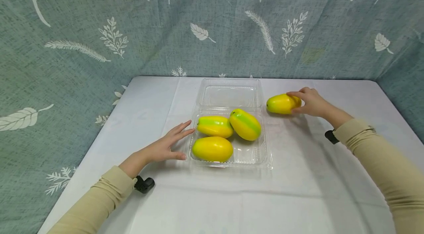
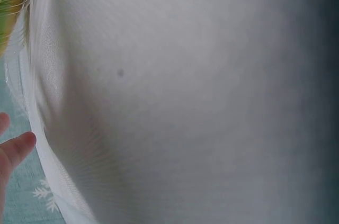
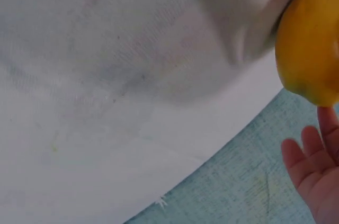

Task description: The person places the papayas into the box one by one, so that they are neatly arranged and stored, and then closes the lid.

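Observation:
On the right of the table, my right hand (image 1: 312, 103) grips one end of a yellow-green papaya (image 1: 279, 104), thumb on the near side and fingers over the far side. The right wrist view shows this papaya (image 3: 310, 44) large, with fingertips at its end. An open clear plastic clamshell box (image 1: 245, 157) lies left of it. Inside are three similar papayas: one at the back left (image 1: 215, 126), one at the front left (image 1: 212, 149), and a tilted one at the right (image 1: 246, 124). My left hand (image 1: 165, 146), fingers spread, hovers beside the box's left edge, holding nothing.
The box's clear lid (image 1: 230, 96) lies folded back towards the rear of the table. A white cloth (image 1: 205, 204) covers the table. Behind and at the sides hangs a green-blue curtain (image 1: 212, 13) with white leaf prints.

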Motion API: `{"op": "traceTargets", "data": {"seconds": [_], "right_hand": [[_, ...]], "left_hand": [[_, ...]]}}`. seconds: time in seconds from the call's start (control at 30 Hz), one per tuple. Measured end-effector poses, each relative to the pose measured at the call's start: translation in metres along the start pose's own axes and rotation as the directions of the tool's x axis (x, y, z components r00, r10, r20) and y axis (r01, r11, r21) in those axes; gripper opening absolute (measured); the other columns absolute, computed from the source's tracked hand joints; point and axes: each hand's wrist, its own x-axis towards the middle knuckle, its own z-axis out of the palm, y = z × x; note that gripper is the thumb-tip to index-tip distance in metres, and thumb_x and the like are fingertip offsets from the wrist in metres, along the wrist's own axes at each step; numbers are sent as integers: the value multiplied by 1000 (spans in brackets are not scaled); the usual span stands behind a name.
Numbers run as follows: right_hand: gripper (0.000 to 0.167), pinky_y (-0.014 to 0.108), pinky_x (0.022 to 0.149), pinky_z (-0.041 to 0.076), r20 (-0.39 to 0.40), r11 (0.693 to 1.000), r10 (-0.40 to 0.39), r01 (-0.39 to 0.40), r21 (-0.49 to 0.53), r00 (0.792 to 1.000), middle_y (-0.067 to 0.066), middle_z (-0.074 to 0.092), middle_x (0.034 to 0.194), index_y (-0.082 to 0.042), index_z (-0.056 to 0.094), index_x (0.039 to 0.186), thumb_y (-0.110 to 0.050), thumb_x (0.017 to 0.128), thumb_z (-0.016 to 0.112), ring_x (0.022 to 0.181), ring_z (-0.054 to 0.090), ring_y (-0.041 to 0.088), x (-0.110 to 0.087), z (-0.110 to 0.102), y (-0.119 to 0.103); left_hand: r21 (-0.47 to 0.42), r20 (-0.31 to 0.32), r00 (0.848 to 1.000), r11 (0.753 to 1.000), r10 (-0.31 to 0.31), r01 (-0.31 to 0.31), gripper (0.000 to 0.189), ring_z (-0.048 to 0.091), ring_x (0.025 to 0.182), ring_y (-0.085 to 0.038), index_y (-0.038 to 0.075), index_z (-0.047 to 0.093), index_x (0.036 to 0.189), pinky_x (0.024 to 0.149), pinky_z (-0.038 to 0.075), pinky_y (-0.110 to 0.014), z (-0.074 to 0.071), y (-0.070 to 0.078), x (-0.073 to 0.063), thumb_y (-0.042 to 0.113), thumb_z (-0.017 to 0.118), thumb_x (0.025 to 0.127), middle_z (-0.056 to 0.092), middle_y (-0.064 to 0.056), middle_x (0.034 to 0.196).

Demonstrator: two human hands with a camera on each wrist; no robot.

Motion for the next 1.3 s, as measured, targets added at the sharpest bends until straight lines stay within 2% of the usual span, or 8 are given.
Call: {"op": "traceTargets", "data": {"seconds": [0.2, 0.33, 0.63, 0.87, 1.0, 1.13, 1.3], "right_hand": [[67, 61, 98, 26, -30, 996, 30, -27, 81, 999, 35, 31, 132, 7, 35, 134, -15, 81, 69, 119, 30, 50, 4, 9, 2], [67, 59, 100, 26, -47, 990, 66, -59, 129, 997, 34, 27, 136, 11, 32, 134, -14, 82, 67, 121, 31, 48, 8, 13, 2], [70, 56, 97, 32, -57, 969, 123, -108, 220, 991, 33, 33, 133, 13, 28, 134, -17, 83, 66, 116, 38, 44, 10, 17, 5], [77, 54, 94, 36, -68, 937, 190, -160, 309, 979, 30, 31, 136, 9, 23, 137, -27, 84, 65, 115, 38, 42, 4, 20, 14], [78, 55, 92, 38, -94, 933, 165, -125, 337, 982, 30, 30, 137, 4, 22, 140, -28, 84, 65, 114, 39, 43, -1, 17, 14], [75, 55, 90, 39, -119, 941, 122, -76, 329, 985, 30, 33, 136, 2, 24, 141, -27, 85, 64, 112, 42, 42, -4, 12, 11], [70, 53, 89, 41, -131, 944, 122, -74, 322, 984, 26, 37, 134, -1, 30, 139, -29, 86, 64, 111, 43, 40, -9, 6, 4]], "left_hand": [[2, -5, 1000, 1000, 7, -7, 79, 1, 139, -36, 18, 28, 145, 100, 16, -67, 1, -1, 0, 28, 71, 79, 1, 1, 155], [2, -8, 1000, 1000, 18, -18, 79, 1, 139, -36, 18, 28, 145, 101, 16, -67, 1, -2, 0, 26, 71, 79, 0, 1, 155], [3, -7, 1000, 1000, 14, -14, 80, 1, 139, -36, 19, 27, 145, 101, 16, -67, 1, -2, 0, 28, 71, 79, 1, 2, 155], [9, -8, 1000, 1000, 19, -19, 79, 2, 139, -36, 20, 27, 145, 101, 17, -66, 2, -3, 1, 27, 71, 79, 1, 1, 155], [8, -9, 1000, 1000, 22, -21, 79, 2, 139, -36, 21, 27, 145, 101, 17, -66, 2, -4, 1, 27, 71, 79, 1, 1, 155], [3, -9, 1000, 1000, 14, -14, 80, 2, 140, -35, 22, 27, 145, 101, 17, -67, 1, -3, 1, 29, 71, 79, 1, 2, 155], [-4, -8, 1000, 1000, 9, -9, 80, 2, 140, -34, 22, 27, 145, 101, 17, -67, 1, -3, 1, 29, 71, 78, 1, 2, 155]]}}
